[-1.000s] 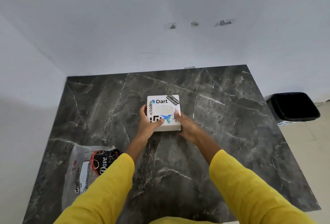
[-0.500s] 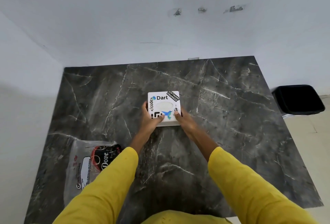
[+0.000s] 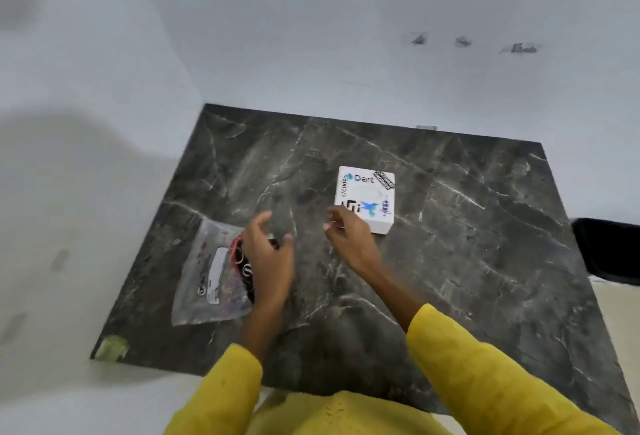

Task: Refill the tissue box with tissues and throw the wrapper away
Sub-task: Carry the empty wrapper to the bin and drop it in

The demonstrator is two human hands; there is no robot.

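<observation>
On the desk [image 3: 450, 261] the tissue box [image 3: 365, 197] sits closed, both hands empty: left hand [image 3: 268, 254] over the wrapper [image 3: 211, 271] (still unbinned), right hand [image 3: 346, 232] slack.

Quick count of what's in front of me: one dark marble tabletop [image 3: 450, 261]. On it, one white tissue box [image 3: 365, 197] with stickers on top, six I think, though a couple are too blurry to be sure. One clear plastic wrapper [image 3: 211, 271], lying flat. One bit of greenish tape [image 3: 112, 348] stuck on the table's near left corner. One black bin [image 3: 609, 251] off to the right on the floor. Then my two hands, left hand [image 3: 268, 258] and right hand [image 3: 349, 237], and two yellow sleeves [image 3: 485, 365].
</observation>
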